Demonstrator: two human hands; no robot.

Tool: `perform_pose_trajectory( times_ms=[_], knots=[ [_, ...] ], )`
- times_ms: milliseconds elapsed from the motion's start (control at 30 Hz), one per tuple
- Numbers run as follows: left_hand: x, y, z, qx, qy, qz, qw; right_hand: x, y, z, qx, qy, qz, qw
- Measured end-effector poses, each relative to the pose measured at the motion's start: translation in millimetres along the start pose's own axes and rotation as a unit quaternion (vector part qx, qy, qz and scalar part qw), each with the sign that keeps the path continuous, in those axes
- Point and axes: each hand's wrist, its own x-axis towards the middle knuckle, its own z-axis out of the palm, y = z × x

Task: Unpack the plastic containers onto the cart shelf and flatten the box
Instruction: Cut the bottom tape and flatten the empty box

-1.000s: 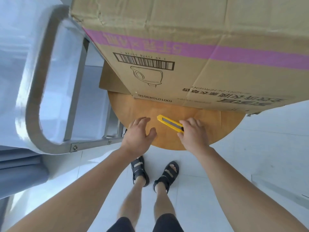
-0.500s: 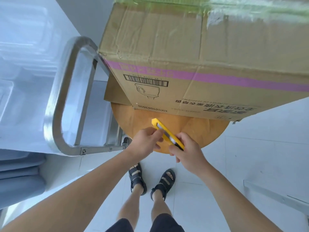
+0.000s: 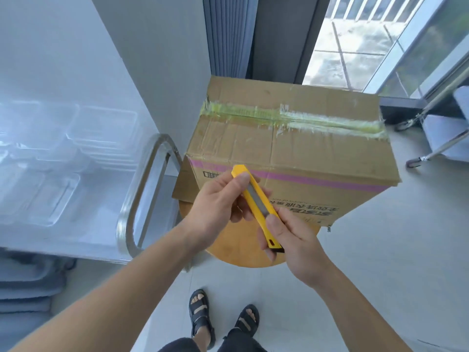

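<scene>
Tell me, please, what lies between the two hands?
A yellow knife bridges them, left hand pinching its front, right hand gripping its rear, in the head view.

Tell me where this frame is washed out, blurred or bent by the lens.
Head view: daylight through the window washes out the top right; the plastic containers on the cart shelf look pale and smeared; the wide lens leans the window frame outward; the yellow knife and the box are sharp.

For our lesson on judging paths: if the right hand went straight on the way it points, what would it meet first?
Probably the left hand, which holds the same knife further along; the box lies behind, depth unclear.
</scene>
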Motion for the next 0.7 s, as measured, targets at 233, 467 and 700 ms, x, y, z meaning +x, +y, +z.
perform_pose_trajectory(
  times_ms=[233, 467, 700],
  knots=[
    [-15, 48, 5, -0.002, -0.026, 0.068, 0.997, -7, -45, 7, 0.029, -0.036, -0.056, 0.997],
    [-3, 71, -19, -0.032, -0.021, 0.102, 0.994, 17, -78, 10, -0.004, -0.082, -0.072, 0.994],
    [28, 99, -58, -0.022, -0.062, 0.145, 0.987, 69, -96, 39, -0.007, -0.011, -0.092, 0.996]
  ],
)
